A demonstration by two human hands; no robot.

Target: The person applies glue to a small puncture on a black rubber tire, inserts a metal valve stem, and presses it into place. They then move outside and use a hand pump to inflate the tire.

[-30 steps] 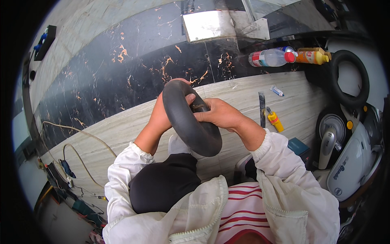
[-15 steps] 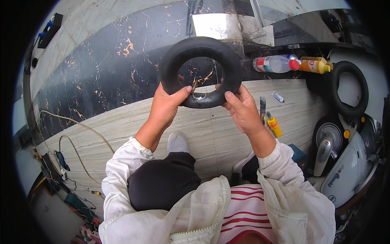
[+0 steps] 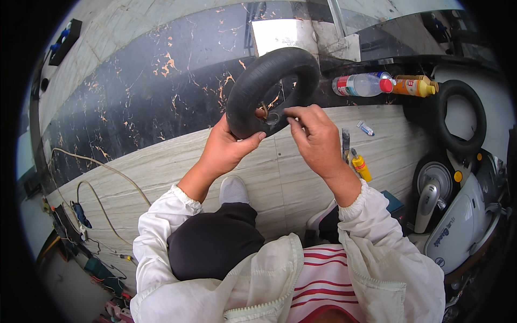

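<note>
My left hand (image 3: pixel 231 140) grips a black rubber ring-shaped tube (image 3: pixel 250 81) from below, thumb on its outer surface, holding it tilted above the pale floor. A brass-coloured valve stem (image 3: pixel 265 111) sticks into the ring's opening, beside a shiny roundish mark (image 3: pixel 272 119) on the rubber. At the right of that mark is my right hand (image 3: pixel 307 129), its fingers curled close together at the tube's edge; what is between the fingertips is too small to make out.
Right: plastic bottles (image 3: pixel 358 85), a small tube (image 3: pixel 365 128), a yellow container (image 3: pixel 362 168), a dark strip (image 3: pixel 346 145), a second black ring (image 3: pixel 463 141), a white-and-black machine (image 3: pixel 452 215). Left: cables (image 3: pixel 118 177) and tools (image 3: pixel 99 274). A black marble step (image 3: pixel 129 118) runs across ahead.
The tube was lifted and turned to face me, then tilted sideways. My right hand has let go of its grip round the tube and now has curled fingers at the shiny mark.
</note>
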